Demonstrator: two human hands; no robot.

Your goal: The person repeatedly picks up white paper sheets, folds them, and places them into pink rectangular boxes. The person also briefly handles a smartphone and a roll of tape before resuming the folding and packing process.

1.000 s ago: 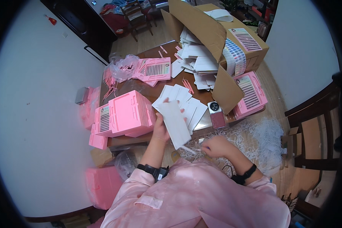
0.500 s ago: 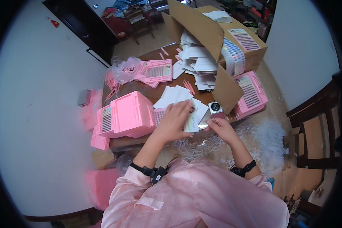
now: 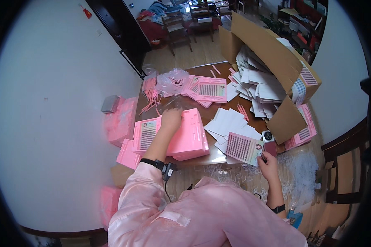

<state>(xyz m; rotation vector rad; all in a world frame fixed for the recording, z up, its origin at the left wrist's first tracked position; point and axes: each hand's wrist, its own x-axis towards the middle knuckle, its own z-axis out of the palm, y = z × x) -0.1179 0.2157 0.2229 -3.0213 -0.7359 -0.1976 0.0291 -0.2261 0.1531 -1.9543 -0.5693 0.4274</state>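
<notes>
A big white wall is on the left, and another white wall is on the right. Far away, the wooden floor holds dark chairs beside a dark door. A brown wooden chair stands near on the right.

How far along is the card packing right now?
Done: a stack of pink cases sits under the left hand. In hand: the right hand holds a printed card. Left: loose white sheets and a cardboard box still full of them.
</notes>
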